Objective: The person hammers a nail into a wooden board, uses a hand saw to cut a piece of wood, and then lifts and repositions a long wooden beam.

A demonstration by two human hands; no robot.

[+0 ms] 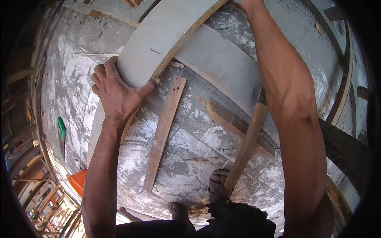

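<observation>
A wide, pale grey wooden board [152, 27] with a rough edge slants across the upper middle. My left hand [120, 89] grips its near end, fingers over the left side and thumb on the right edge. A loose-looking nail [154, 50] lies or stands on the board's face; I cannot tell which. My right hand [251, 4] reaches to the top of the picture beside the board's far part, its fingers mostly cut off. Below my right forearm is a hammer [247, 144] with a wooden handle and dark head. Another grey board [226, 63] passes beneath the first.
A narrow wooden strip [164, 135] and a short wooden block [238, 127] lie on the white-stained floor. At left are a green-handled tool [61, 129] and an orange object [77, 180]. My feet [218, 182] stand near the hammer handle. Timber framing [29, 166] lines the left edge.
</observation>
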